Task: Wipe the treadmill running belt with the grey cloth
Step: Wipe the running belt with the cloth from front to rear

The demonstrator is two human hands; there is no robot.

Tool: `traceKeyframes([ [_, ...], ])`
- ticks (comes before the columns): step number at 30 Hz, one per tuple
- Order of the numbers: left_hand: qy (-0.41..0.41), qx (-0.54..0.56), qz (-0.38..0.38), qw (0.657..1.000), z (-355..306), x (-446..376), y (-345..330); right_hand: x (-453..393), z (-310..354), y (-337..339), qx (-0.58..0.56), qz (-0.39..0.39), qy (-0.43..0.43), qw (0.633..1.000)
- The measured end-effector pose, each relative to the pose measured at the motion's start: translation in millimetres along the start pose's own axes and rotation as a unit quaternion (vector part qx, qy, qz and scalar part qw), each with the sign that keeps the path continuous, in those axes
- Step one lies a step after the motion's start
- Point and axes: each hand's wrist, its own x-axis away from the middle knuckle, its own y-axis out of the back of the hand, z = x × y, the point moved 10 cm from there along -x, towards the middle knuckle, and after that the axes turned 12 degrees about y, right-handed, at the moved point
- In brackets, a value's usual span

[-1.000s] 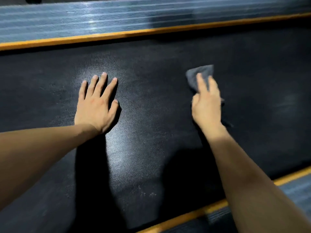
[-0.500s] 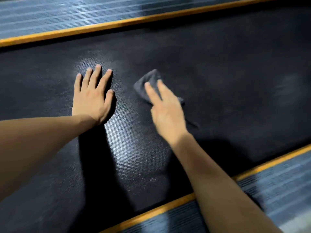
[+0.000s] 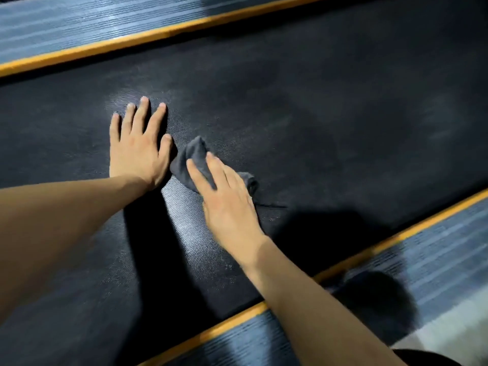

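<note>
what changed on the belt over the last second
The right hand slid the grey cloth leftward across the running belt, from well off to the right to right beside the left hand; whether cloth and thumb touch is unclear. The cloth stayed pressed under the fingers throughout. The left hand stayed flat on the belt, fingers spread. The camera view tilted a little.
</note>
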Motion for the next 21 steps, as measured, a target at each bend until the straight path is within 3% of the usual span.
traceKeyframes([
  [3,0.000,0.005,-0.003,1.000,0,-1,0,4,-40,13,0.056,0.014,0.006,0.998],
  [7,0.003,0.006,-0.006,1.000,1,0,-2,28,-153,53,0.100,-0.008,-0.148,0.984],
  [10,0.001,0.002,-0.008,1.000,-1,-2,-3,34,-183,66,0.080,-0.017,-0.186,0.979],
  [13,0.002,-0.001,-0.007,1.000,0,-1,-4,30,-128,48,0.086,-0.044,-0.167,0.981],
  [17,0.001,-0.001,-0.009,1.000,-1,-1,-1,29,-2,7,0.014,-0.026,-0.021,0.999],
  [21,0.001,-0.005,-0.011,1.000,0,0,1,35,-8,11,0.019,0.008,0.002,1.000],
])
